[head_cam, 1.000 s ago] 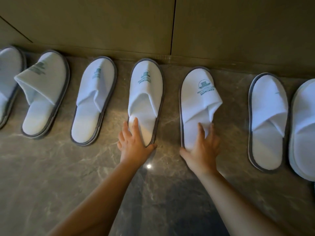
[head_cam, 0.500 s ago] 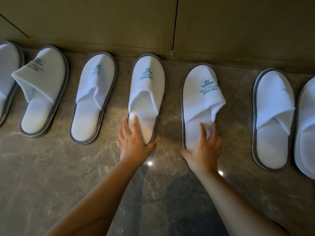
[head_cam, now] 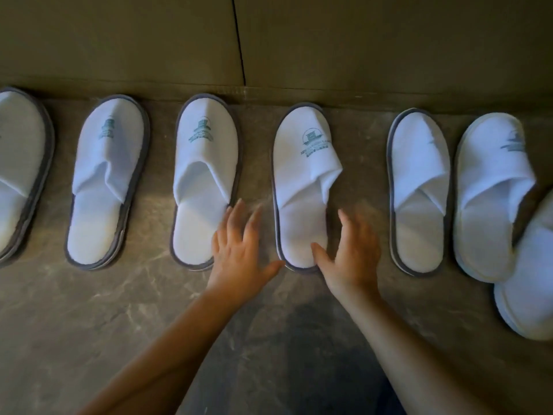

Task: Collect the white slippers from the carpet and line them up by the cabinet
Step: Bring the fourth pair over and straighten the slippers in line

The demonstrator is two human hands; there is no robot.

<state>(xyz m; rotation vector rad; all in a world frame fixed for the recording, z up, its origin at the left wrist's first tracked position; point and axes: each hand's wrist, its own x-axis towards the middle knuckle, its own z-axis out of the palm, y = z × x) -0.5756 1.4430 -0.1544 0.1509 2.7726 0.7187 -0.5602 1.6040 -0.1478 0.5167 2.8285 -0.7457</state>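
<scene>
We see our two bare hands in the middle of the picture, over a shiny brown stone floor [head_cam: 89,339]. Our left hand [head_cam: 239,253] is flat with its fingers spread apart, and it holds nothing. Its fingertips [head_cam: 236,205] sit right at the edge of the third slipper [head_cam: 203,181], at about 10 o'clock from the hand. We cannot tell if they press on it. Our right hand [head_cam: 350,250] is also wide and flat, with nothing in it. Its thumb lies on the heel of the fourth slipper [head_cam: 302,187], which is at about 11 o'clock from that hand. The hand looks a bit blurry.

The white slippers lie in a row with their toes at 12 o'clock, close to the bottom of the brown cabinet [head_cam: 359,40]. At 9 o'clock, cut off by the picture edge, is the first slipper [head_cam: 18,163]. Next is the second slipper [head_cam: 104,187], then the two by our hands. At 3 o'clock from the right hand is the fifth slipper [head_cam: 419,190], and just beside it the sixth slipper [head_cam: 490,187]. A seventh slipper [head_cam: 532,280] lies tilted at 4 o'clock, out of the row and over the heel side of the sixth one.
</scene>
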